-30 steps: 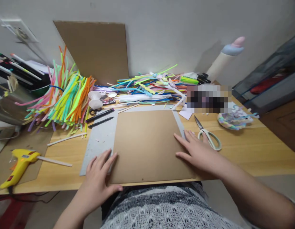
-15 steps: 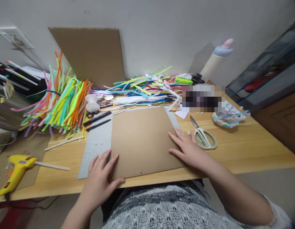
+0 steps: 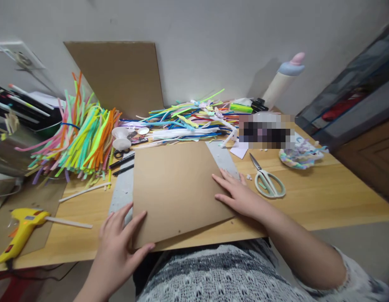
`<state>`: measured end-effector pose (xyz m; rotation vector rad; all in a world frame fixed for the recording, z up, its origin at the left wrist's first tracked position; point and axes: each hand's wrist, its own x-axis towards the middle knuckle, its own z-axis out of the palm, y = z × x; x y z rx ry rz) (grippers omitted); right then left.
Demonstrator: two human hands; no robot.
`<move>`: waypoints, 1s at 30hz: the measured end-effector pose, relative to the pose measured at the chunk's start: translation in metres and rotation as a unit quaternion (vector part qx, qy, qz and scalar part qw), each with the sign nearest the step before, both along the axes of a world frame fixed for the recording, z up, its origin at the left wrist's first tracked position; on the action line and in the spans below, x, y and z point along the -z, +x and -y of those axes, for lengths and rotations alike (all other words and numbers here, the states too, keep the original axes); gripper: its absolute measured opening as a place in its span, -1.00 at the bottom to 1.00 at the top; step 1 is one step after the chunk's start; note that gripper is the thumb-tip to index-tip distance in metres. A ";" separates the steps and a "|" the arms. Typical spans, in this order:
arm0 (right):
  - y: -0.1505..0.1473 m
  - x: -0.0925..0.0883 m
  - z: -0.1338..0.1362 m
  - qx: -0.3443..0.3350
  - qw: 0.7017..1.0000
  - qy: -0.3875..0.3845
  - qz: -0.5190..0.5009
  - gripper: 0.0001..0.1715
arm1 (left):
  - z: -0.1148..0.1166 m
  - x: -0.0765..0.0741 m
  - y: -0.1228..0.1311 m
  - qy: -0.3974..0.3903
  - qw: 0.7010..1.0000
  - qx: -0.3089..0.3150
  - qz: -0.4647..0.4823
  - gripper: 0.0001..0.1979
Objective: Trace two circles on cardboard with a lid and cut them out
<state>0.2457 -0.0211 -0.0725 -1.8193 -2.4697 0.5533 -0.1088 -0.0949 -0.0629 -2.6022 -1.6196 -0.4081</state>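
A square of brown cardboard lies over a grey cutting mat, turned slightly askew. My left hand rests at its lower left edge, fingers spread, with the thumb and index finger touching the board. On the opposite edge, the spread fingers of my right hand lie on the cardboard and the mat beside it. Neither hand grips anything. Scissors with pale green handles lie just right of my right hand. Two black pens are beside the board's upper left edge.
A yellow glue gun with a white stick lies at left. Behind it stands a bundle of coloured pipe cleaners; more pipe cleaners are heaped along the wall. Another cardboard sheet leans there. A pastel woven piece sits at right.
The cardboard has slid left and towards me, turning a little, and now covers part of the pens. Both hands have moved left with it.
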 end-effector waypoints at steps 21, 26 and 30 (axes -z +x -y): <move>0.027 0.018 0.012 0.063 0.993 0.056 0.080 -0.35 | -0.033 0.021 0.031 -0.055 0.998 0.028 -0.009 -0.40; 0.026 0.019 0.014 0.073 0.992 0.062 0.084 -0.35 | -0.036 0.021 0.031 -0.056 0.998 0.032 -0.010 -0.39; 0.026 0.023 0.016 0.088 0.989 0.075 0.094 -0.34 | -0.034 0.021 0.032 -0.061 0.998 0.032 -0.008 -0.38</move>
